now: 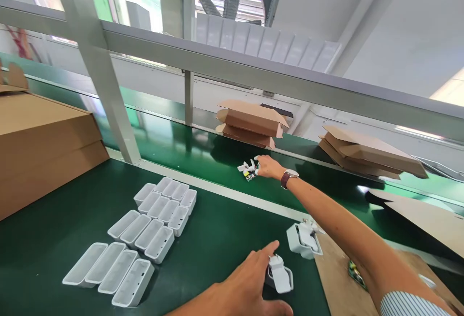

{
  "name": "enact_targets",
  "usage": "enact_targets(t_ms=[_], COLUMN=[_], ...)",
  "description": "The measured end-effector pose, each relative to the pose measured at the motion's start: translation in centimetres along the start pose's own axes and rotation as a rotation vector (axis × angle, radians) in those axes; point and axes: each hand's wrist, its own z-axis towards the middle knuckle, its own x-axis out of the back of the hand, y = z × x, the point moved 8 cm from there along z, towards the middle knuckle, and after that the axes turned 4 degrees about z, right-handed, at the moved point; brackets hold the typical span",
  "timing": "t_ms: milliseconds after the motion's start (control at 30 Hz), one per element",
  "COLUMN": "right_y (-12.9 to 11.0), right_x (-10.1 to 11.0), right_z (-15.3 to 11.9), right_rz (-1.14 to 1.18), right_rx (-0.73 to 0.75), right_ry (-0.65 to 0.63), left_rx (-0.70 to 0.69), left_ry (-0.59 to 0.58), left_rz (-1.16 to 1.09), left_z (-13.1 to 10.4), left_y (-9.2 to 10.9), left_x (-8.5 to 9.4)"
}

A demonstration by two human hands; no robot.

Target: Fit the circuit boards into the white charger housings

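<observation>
My right hand point(268, 166), wearing a watch, reaches out over the green conveyor belt. Its fingertips pinch a small circuit board point(249, 176) with white parts attached. Nearer to me, my left hand point(250, 282) is spread beside a small white plastic case point(291, 277), index finger and thumb apart around it. A white flap-like piece point(280, 276) sits in that case and sticks out over its rim. Further right, another white case point(295, 241) holds white parts. Whether my left fingers touch the near case is hard to tell.
Rows of open white cases point(125, 277) stand on the green worktop at left. A large cardboard box point(47, 151) is beyond them. Flattened cartons point(250, 118) lie past the belt. A metal rail point(232, 60) crosses above. Another circuit board point(357, 273) lies on cardboard point(335, 277) at right.
</observation>
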Motion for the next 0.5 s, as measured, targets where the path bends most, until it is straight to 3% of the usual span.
enact_targets(t_ms=[167,267,367,500], right_y=[7.0,8.8,7.7,2.6], right_x=[5.0,6.1,5.7,3.1], right_z=[-7.6,-11.4,-11.7,-7.5], right_rz=[0.040,0.072,0.104,0.138], right_rx=[-0.116,-0.154,-0.131,-0.023], right_ry=[0.090,0.110,0.114,0.114], left_rx=[-0.050,-0.053,-0.071,-0.067], left_ry=[0.133,0.163,0.183,0.190], left_rz=[-0.023,-0.046,-0.044,-0.011], left_z=[-0.8,-0.6,-0.8,-0.7], left_y=[1.4,1.6,1.5,1.1], left_x=[0.7,0.5,0.4,0.5])
